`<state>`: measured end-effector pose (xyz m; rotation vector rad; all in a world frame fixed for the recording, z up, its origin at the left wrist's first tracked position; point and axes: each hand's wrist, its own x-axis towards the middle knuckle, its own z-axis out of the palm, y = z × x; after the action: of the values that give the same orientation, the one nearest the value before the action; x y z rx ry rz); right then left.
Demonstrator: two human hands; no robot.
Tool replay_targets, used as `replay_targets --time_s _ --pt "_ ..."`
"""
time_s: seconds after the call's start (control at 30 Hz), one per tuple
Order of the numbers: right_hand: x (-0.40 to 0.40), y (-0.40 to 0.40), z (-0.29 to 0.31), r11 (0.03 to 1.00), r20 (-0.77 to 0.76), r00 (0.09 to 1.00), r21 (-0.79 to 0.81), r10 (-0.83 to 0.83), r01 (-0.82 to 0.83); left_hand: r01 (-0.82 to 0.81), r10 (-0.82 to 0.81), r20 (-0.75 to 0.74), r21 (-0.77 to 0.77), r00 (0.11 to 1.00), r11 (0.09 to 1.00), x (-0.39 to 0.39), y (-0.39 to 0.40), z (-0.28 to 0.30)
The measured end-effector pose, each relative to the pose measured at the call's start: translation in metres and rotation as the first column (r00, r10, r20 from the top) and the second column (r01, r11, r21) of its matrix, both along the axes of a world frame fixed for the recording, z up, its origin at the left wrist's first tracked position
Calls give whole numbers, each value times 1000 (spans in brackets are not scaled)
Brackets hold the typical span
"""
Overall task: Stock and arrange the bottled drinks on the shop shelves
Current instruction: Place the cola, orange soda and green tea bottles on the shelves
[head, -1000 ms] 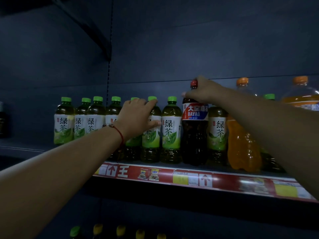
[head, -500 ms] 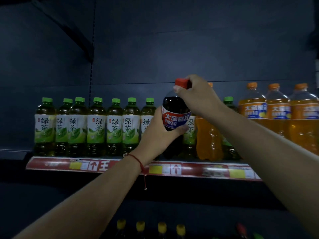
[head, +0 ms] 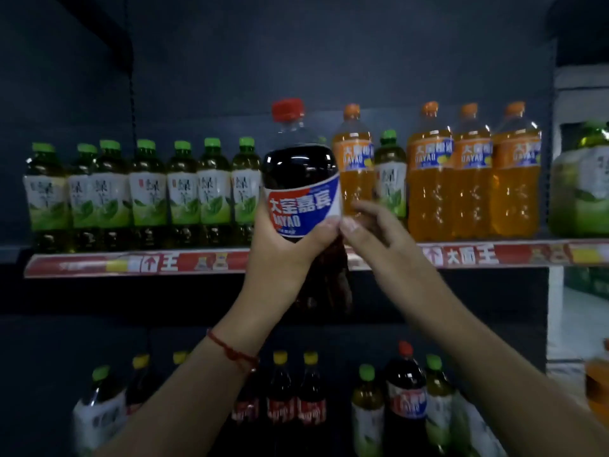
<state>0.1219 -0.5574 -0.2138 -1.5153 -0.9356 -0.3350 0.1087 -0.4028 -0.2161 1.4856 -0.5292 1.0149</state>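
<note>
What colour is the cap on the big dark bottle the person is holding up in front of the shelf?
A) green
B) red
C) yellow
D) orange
B: the dark cola bottle, gripped by the left hand, has a red cap at its top, unlike the green-capped tea bottles and orange soda bottles behind it.

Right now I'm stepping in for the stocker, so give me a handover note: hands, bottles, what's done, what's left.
Left hand grips the dark cola bottle by its label, held in front of the upper shelf, off it.
Right hand is open, fingertips at the bottle's side.
Done: green tea row stands at left, orange sodas at right.
Left: one green tea stands among the orange sodas; the cola likely belongs on the lower shelf beside the matching red-capped bottle.
</note>
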Motion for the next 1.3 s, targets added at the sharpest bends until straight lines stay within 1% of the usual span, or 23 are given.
replay_targets --time_s 0.07,0.1,0.2,0.27,0.37,0.5,0.6,0.67,0.7,0.73,0.8,0.87,0.9,0.97,1.03,1.1,1.13,1.2,1.27,1.3 --pt "-1 -5 -40 994 -123 988 -49 92 -99 58 -71 -96 -131 993 990 -2 -1 -29" --pt "-1 -7 -61 990 -154 982 -80 106 -120 74 -106 -150 -201 983 977 -1 -1 -47" --pt "0 -10 -121 981 -216 974 -160 71 -107 85 -218 -316 -385 923 919 1 -1 -104" --pt "2 -13 -157 975 -277 960 -196 45 -102 98 -310 -389 -478 867 873 5 -4 -144" --pt "3 -16 -201 955 -354 935 -283 -16 -91 53 -407 -468 -604 784 795 13 -7 -196" --pt "7 -13 -252 939 -373 921 -342 -110 -26 -1 -519 -546 -690 658 724 29 -15 -256" --pt "15 -14 -283 934 -388 905 -356 -172 25 28 -565 -569 -689 598 724 38 -24 -287" --pt "22 -17 -303 934 -413 891 -355 -191 36 41 -554 -625 -643 549 765 41 -32 -300" --pt "26 -19 -313 941 -442 876 -336 -194 39 40 -522 -667 -596 532 802 42 -38 -307" --pt "31 -21 -322 950 -488 851 -311 -195 39 35 -467 -717 -528 517 849 43 -45 -312" --pt "38 -28 -340 959 -558 806 -280 -195 39 22 -306 -803 -344 511 939 47 -58 -322" --pt "40 -37 -358 961 -582 786 -272 -208 53 41 -189 -843 -195 504 980 50 -68 -331" --pt "39 -42 -365 962 -581 786 -266 -213 64 76 -167 -849 -150 501 986 52 -72 -336" --pt "38 -51 -376 973 -603 773 -220 -197 76 180 -140 -857 -56 496 982 53 -77 -345" --pt "41 -60 -383 985 -656 737 -152 -161 80 270 -124 -867 12 482 963 54 -80 -348" --pt "45 -67 -385 991 -692 709 -105 -135 86 309 -97 -852 78 514 948 56 -80 -344" --pt "47 -71 -384 991 -707 694 -92 -132 95 293 -39 -831 152 555 944 58 -78 -339" --pt "49 -77 -379 989 -730 668 -77 -143 127 171 183 -725 385 664 907 64 -71 -325" --pt "51 -83 -375 978 -744 640 -90 -190 186 -24 404 -524 588 750 808 75 -64 -308" --pt "52 -85 -375 973 -750 627 -96 -210 210 -109 486 -422 660 765 744 84 -62 -302"
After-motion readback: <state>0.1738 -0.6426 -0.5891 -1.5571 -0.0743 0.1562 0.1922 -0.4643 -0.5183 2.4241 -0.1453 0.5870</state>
